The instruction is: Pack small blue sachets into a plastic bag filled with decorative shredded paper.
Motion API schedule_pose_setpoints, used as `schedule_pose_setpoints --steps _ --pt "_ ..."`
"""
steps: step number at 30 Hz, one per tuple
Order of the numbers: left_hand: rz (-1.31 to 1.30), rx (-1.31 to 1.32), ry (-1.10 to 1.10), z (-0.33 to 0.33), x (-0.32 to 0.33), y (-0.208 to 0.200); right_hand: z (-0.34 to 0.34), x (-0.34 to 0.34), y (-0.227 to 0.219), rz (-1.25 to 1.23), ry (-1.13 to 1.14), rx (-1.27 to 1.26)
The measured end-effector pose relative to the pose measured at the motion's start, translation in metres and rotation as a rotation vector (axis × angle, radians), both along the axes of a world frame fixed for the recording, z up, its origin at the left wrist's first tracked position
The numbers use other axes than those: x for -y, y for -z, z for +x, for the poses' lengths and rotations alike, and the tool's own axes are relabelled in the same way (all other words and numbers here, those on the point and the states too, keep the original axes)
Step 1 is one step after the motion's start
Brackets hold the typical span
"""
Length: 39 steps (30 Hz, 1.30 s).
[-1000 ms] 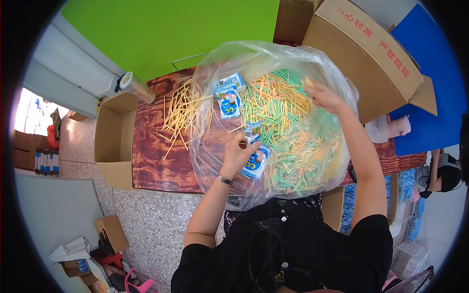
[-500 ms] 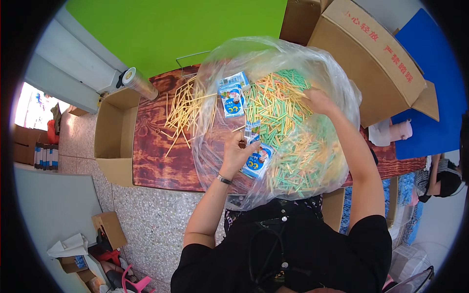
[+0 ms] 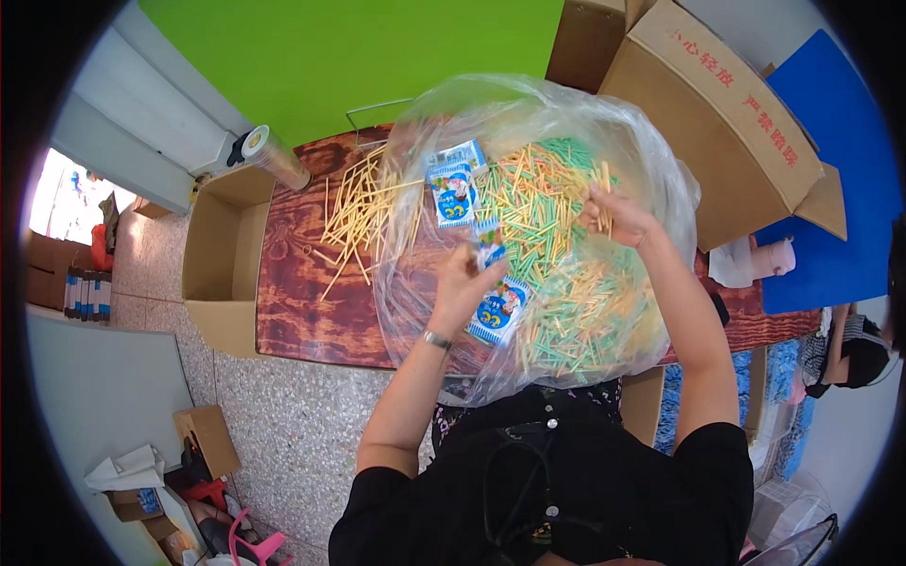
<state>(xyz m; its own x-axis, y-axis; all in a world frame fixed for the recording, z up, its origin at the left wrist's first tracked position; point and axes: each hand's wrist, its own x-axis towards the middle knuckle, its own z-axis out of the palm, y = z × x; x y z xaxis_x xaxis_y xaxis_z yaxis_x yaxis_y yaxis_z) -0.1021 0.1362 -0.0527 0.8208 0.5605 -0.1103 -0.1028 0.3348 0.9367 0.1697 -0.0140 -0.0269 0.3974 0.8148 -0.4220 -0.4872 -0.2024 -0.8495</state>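
A large clear plastic bag (image 3: 528, 92) lies spread over the table, heaped with thin yellow, green and orange sticks (image 3: 538, 222). My right hand (image 3: 625, 217) is closed around a few yellow sticks (image 3: 605, 179), which stand up out of its fingers above the heap. Between the thumb and fingers of my left hand (image 3: 459, 291) is a small blue-and-white packet (image 3: 491, 247), slightly blurred. Close to that hand lies another printed packet (image 3: 500, 309). More packets (image 3: 453, 193) rest further up, at the left side of the heap.
Loose yellow sticks (image 3: 357, 217) are scattered on the wood-patterned table (image 3: 302, 321). Left of them stand a clear cylindrical container (image 3: 276, 158) and an open cardboard box (image 3: 225, 241). A big carton (image 3: 703, 123) and a pinkish roll (image 3: 776, 258) are at the right. Another person (image 3: 845, 349) is at far right.
My right hand has come up out of the heap with yellow sticks in its fingers. My left hand still holds the packet, slightly shifted.
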Motion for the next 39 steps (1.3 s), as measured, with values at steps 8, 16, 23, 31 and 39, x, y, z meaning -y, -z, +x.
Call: schedule_pose_setpoints --steps 8,16,23,31,39 --pt "0.086 0.141 0.118 0.042 -0.011 -0.028 -0.080 -0.022 -0.006 0.030 -0.341 -0.229" --pt "-0.235 0.206 -0.151 0.000 -0.042 -0.035 -0.086 -0.067 -0.037 -0.241 -0.722 0.471" --pt "0.076 0.268 -0.417 -0.042 -0.068 -0.004 -0.148 -0.172 0.022 -0.544 -1.167 1.868" --pt "0.167 0.090 -0.401 -0.059 -0.064 0.004 -0.203 -0.189 0.040 -0.744 -1.416 2.109" --pt "0.308 0.078 -0.392 -0.056 -0.066 0.020 -0.171 -0.171 0.059 -0.780 -1.205 2.140"
